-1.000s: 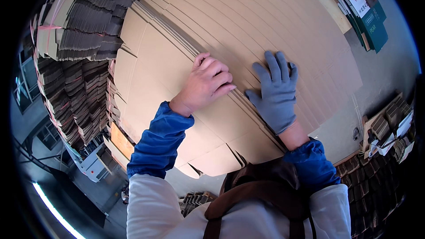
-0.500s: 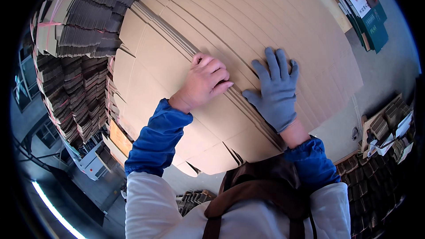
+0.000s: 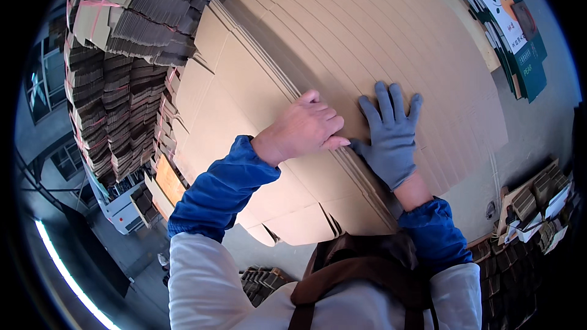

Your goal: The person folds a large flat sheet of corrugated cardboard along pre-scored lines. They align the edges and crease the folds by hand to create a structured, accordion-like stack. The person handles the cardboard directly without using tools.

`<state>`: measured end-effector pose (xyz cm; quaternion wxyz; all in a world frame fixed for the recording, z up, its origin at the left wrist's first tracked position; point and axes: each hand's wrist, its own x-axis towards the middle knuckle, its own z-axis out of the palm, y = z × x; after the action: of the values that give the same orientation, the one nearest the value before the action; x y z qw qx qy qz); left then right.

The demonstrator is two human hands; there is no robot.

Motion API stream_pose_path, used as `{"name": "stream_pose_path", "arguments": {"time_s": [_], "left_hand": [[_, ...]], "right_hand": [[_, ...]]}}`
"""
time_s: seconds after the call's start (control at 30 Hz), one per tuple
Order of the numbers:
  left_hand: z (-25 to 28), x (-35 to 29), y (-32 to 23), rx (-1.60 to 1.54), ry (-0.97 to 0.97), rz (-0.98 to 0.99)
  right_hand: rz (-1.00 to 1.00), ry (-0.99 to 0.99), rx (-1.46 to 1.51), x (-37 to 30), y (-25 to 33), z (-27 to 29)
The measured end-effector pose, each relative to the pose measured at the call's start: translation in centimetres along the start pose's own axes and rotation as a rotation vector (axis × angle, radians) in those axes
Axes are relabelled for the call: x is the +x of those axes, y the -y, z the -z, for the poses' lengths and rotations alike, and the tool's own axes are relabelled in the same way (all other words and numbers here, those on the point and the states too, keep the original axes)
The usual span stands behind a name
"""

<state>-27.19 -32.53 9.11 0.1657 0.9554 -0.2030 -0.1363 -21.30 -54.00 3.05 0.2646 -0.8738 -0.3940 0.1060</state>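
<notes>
In front of me spreads a pile of flat tan cardboard sheets (image 3: pixel 422 67), fanned out so that their edges overlap like steps. My bare left hand (image 3: pixel 306 125) is closed over the raised edge of a few stacked cardboard sheets (image 3: pixel 257 104) at the pile's left; its fingertips are curled over that edge and partly hidden. To its right, my right hand (image 3: pixel 391 134), in a grey glove, lies flat on the fanned sheets with its fingers spread. The right thumb points toward the lifted edge, close to the left hand.
Tall bundles of folded cardboard (image 3: pixel 116 110), tied with pink strapping, stand at the left. Green and white printed boxes (image 3: pixel 510 30) lie at the upper right. More stacked cardboard pieces (image 3: pixel 532 183) sit at the lower right. A grey machine (image 3: pixel 125 211) stands at the lower left.
My left hand has moved right with the sheets' edge, which stands higher off the pile. My right hand has shifted slightly down and stays flat. The whole view has shifted a little.
</notes>
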Motion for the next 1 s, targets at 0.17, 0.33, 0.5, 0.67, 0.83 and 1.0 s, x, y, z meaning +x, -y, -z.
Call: {"name": "stream_pose_path", "arguments": {"time_s": [0.17, 0.33, 0.5, 0.67, 0.83, 1.0], "left_hand": [[7.2, -2.9, -2.9, 0.005, 0.041, -0.087], [2.0, -3.4, -0.3, -0.060, 0.014, -0.034], [-3.2, -2.6, 1.6, -0.059, -0.027, -0.002], [-3.9, -3.1, 1.8, -0.053, -0.117, -0.026], [-3.3, -3.0, 1.6, -0.078, -0.088, 0.002], [-2.9, -3.0, 1.7, -0.090, -0.071, -0.003]], "right_hand": [[-0.028, 0.038, -0.018, 0.0, -0.2, 0.4], [-0.035, 0.060, -0.008, 0.3, 0.6, 0.5], [-0.011, 0.009, -0.054, 0.0, 0.7, 0.0], [-0.129, 0.279, -0.057, -1.1, 3.4, 1.7], [-0.245, 0.246, 0.053, -1.9, 4.1, 0.6], [-0.161, 0.223, 0.180, -1.4, 3.5, 0.3]]}}
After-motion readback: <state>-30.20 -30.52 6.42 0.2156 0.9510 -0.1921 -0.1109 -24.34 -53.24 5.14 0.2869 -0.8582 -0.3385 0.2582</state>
